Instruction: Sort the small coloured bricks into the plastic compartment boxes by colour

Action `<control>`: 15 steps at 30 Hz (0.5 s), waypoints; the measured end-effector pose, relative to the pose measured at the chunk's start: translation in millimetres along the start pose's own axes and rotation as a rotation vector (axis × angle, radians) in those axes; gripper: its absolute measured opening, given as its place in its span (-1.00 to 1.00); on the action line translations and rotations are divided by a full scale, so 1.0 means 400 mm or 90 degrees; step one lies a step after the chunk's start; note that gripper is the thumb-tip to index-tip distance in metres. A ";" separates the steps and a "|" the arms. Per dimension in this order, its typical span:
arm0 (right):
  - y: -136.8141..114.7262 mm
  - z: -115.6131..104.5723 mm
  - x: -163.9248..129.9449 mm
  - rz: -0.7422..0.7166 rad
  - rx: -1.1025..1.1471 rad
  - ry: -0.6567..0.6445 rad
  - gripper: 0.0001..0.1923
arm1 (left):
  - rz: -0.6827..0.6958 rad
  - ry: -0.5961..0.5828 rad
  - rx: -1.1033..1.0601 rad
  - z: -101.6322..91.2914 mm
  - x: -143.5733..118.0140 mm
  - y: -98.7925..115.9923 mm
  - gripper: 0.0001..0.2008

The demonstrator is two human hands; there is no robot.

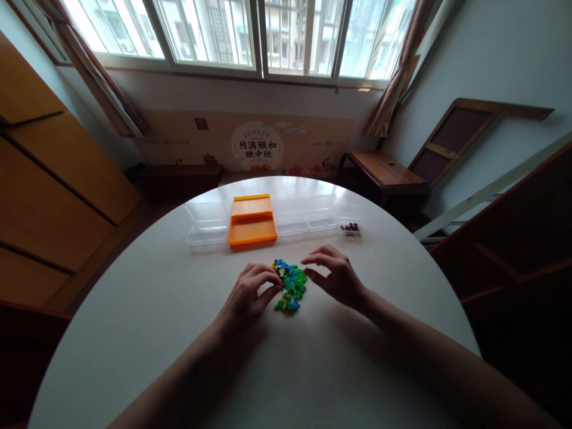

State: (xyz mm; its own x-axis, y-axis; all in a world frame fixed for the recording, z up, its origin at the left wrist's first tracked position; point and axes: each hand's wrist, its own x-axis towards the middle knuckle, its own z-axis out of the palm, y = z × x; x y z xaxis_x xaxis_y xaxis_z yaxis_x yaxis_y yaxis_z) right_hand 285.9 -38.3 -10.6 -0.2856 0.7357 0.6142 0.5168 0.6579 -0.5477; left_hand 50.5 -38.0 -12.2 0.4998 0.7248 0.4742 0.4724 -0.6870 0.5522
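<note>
Left hand pinches at the tiny-brick pile; right hand hovers half-curled beside; clear trays mostly unfilled, sorting barely begun.

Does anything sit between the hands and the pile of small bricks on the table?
Nothing visible does. The left hand already touches the pile of small bricks at its left edge, and the right hand hovers just beside its right edge, bare white table around them.
</note>
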 end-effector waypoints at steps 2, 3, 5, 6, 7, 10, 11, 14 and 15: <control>-0.032 0.017 -0.006 -0.067 0.016 -0.042 -0.90 | -0.017 0.001 -0.041 0.002 0.002 0.008 -0.90; -0.043 0.024 -0.010 -0.090 0.014 -0.055 -0.91 | -0.024 0.001 -0.056 0.003 0.003 0.012 -0.90; -0.055 0.033 -0.015 -0.117 0.000 -0.070 -0.90 | -0.030 0.003 -0.079 0.005 0.004 0.021 -0.89; -0.059 0.035 -0.016 -0.122 -0.010 -0.071 -0.89 | -0.029 0.004 -0.086 0.005 0.004 0.024 -0.89; -0.061 0.036 -0.017 -0.125 -0.020 -0.071 -0.87 | -0.028 0.005 -0.091 0.006 0.005 0.026 -0.89; -0.063 0.033 -0.016 -0.131 -0.046 -0.062 -0.81 | -0.024 0.000 -0.099 0.007 0.007 0.030 -0.89; -0.063 0.031 -0.016 -0.135 -0.053 -0.060 -0.80 | -0.024 -0.002 -0.101 0.008 0.009 0.030 -0.89; -0.063 0.027 -0.016 -0.152 -0.067 -0.055 -0.82 | -0.024 -0.002 -0.103 0.011 0.012 0.033 -0.88; -0.062 0.027 -0.017 -0.156 -0.069 -0.055 -0.83 | -0.023 -0.002 -0.103 0.012 0.013 0.034 -0.87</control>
State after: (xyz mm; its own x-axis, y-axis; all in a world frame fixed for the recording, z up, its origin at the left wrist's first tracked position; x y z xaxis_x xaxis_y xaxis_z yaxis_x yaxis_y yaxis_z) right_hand 266.2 -58.0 -7.3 -0.4780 0.5714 0.6671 0.5055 0.8001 -0.3230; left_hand 63.2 -43.8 -5.6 0.4873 0.7487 0.4493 0.3677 -0.6427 0.6721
